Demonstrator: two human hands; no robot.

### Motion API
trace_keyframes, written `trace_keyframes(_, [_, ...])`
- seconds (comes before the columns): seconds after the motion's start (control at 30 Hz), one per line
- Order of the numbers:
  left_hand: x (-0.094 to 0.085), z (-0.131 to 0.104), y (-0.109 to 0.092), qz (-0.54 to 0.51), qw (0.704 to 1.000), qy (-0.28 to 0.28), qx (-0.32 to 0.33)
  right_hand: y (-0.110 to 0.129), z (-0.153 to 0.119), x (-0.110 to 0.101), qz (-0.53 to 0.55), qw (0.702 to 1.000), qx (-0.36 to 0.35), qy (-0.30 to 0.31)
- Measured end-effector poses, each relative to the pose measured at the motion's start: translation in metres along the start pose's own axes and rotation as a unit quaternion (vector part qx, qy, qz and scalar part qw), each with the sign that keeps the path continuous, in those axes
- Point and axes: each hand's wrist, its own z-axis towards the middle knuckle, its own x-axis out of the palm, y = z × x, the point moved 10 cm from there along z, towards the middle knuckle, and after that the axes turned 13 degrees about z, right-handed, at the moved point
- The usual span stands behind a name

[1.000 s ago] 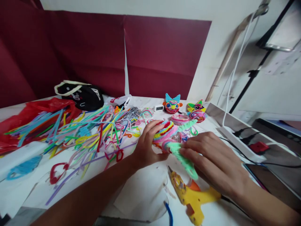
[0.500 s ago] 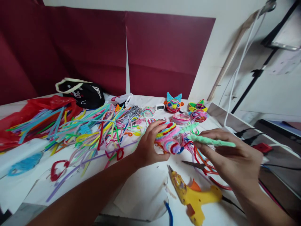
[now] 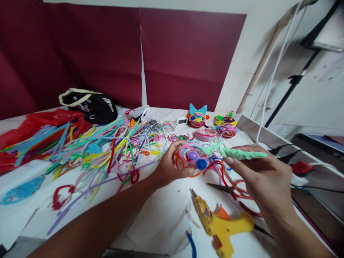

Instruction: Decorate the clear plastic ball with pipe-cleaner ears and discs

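Observation:
My left hand (image 3: 172,166) is closed around a round, clear ornament (image 3: 189,157) covered with coloured pipe cleaners. A purple disc and a blue disc stand out on its near side. Between the thumb and fingers of my right hand (image 3: 258,172) is a light-green piece of wound pipe cleaner (image 3: 243,154), held level just right of the ornament. Another light-green strip (image 3: 213,147) shows behind the ornament; whether the two green parts join, I cannot tell. Below my hands lie red-handled scissors (image 3: 233,190) and a yellow glue gun (image 3: 221,225).
Loose pipe cleaners (image 3: 118,143) cover the left of the table, partly on a red plastic bag (image 3: 77,118). A black bag (image 3: 91,107) stands behind. At the back are a small digital clock (image 3: 181,121) and a cat-eared ornament (image 3: 198,116). Cables and a red plug (image 3: 301,168) lie right.
The ornament has turned in my left hand, so its purple and blue discs now face me instead of the striped side. My right hand has shifted slightly left with the green piece.

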Motion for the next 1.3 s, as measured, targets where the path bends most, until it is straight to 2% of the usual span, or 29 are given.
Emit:
trace_keyframes(0.1, [0.005,0.002,0.019,-0.051,0.995,0.037,-0.073,0.000,0.000,-0.002,0.002,1.000,0.002,0.000])
trace_keyframes(0.2, [0.010,0.003,0.031,-0.059,0.989,0.078,-0.112,0.001,0.000,-0.001,-0.001,1.000,-0.001,0.003])
trace_keyframes(0.37, [0.015,0.002,0.048,-0.021,0.979,0.125,-0.159,0.002,0.000,-0.003,0.004,1.000,-0.003,0.002])
trace_keyframes(0.53, [0.010,0.003,0.064,0.045,0.971,0.135,-0.192,-0.005,0.001,-0.005,0.014,0.999,0.037,0.000])
trace_keyframes(0.87, [-0.006,0.009,0.059,0.089,0.975,0.092,-0.181,-0.010,0.002,-0.006,0.023,0.998,0.060,-0.006])
trace_keyframes(1.07, [-0.004,0.011,0.055,0.094,0.976,0.108,-0.163,-0.016,0.004,-0.012,0.014,0.997,0.075,-0.020])
trace_keyframes(1.3, [-0.006,0.011,0.053,0.121,0.974,0.092,-0.166,-0.023,0.004,-0.013,0.009,0.996,0.093,-0.018])
